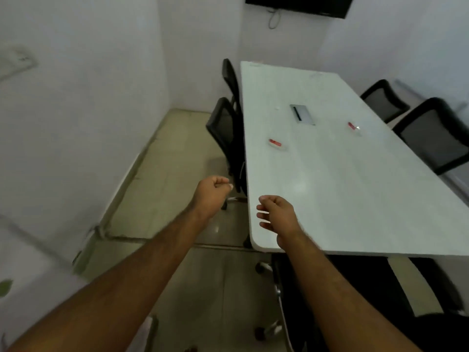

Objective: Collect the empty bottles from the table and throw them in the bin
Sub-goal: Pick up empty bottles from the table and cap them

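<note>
Two clear bottles with red labels lie on their sides on the long white table (330, 189): one bottle (278, 144) near the left edge, the other bottle (354, 128) further right. My left hand (212, 193) hovers over the floor left of the table, fingers curled shut with nothing in them. My right hand (275, 215) is above the table's near left corner, fingers loosely apart and empty. Both hands are well short of the bottles. No bin is in view.
Black mesh chairs stand along the table's left side (224, 128) and right side (436, 138); another chair (330, 301) is tucked under the near end. A grey cable hatch (302, 114) sits mid-table. White walls close in left and behind. Tiled floor lies to the left.
</note>
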Available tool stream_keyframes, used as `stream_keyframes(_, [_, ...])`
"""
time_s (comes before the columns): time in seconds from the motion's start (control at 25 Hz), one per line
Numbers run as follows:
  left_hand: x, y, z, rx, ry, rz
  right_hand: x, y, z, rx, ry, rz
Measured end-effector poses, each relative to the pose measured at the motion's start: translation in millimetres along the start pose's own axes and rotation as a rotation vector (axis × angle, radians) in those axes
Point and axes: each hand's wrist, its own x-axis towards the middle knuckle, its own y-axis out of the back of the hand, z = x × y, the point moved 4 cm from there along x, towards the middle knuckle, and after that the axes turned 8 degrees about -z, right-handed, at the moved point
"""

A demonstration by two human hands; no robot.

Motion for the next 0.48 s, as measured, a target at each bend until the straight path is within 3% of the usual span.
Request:
stream_keyframes(0.36, [260.9,-44.9,38.7,0.168,-0.048,-0.224,237.5,24.6,-45.2,-0.046,0.035,0.216])
stream_keyframes(0.48, [358.0,-78.8,35.7,0.225,0.018,-0.285,338.2,48.8,-60.1,-0.112,0.035,0.287])
